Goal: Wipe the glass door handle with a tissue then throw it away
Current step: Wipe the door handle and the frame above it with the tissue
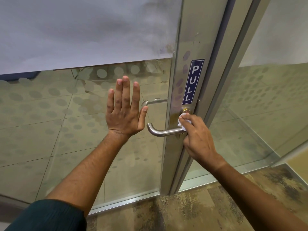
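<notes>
A steel lever handle [164, 131] sticks out leftward from the metal stile of the glass door [175, 147]. My right hand [198, 135] grips a crumpled white tissue [182, 122] and presses it against the handle's base, just under the brass lock cylinder [185, 110]. My left hand [124, 110] lies flat on the glass pane to the left of the handle, fingers spread and pointing up, holding nothing. A second handle [154, 102] shows through the glass on the far side.
A blue PULL sticker [193, 82] sits on the stile above the lock. A frosted band [83, 30] covers the upper glass. A fixed glass panel [266, 105] stands to the right. The floor [208, 205] below is mottled brown.
</notes>
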A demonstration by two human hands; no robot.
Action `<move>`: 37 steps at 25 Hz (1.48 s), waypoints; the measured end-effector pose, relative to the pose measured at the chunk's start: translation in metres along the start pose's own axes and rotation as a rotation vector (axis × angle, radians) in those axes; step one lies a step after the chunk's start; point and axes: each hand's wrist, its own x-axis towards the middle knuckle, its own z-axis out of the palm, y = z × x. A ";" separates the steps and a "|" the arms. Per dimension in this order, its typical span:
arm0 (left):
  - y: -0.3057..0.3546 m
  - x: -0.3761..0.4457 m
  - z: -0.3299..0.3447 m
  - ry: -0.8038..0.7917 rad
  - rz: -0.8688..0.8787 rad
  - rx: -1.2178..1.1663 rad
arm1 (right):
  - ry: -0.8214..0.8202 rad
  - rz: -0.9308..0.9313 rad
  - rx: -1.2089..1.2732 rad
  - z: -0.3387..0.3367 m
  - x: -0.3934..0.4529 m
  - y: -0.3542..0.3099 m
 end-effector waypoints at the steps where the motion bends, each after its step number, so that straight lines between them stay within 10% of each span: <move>1: 0.000 0.000 0.000 0.000 0.000 0.009 | 0.034 0.049 0.050 0.002 0.000 -0.003; 12: 0.001 -0.001 0.002 0.000 -0.002 0.017 | 0.281 0.901 1.175 0.009 0.009 -0.020; 21: 0.000 -0.002 0.002 0.008 0.001 0.001 | 0.335 1.023 1.161 0.007 0.011 -0.020; 30: 0.000 -0.001 0.004 0.013 0.005 -0.004 | 0.668 1.189 1.681 0.010 -0.021 -0.074; 37: 0.001 -0.001 0.001 0.011 -0.008 0.022 | 0.450 1.268 1.954 0.031 -0.013 -0.122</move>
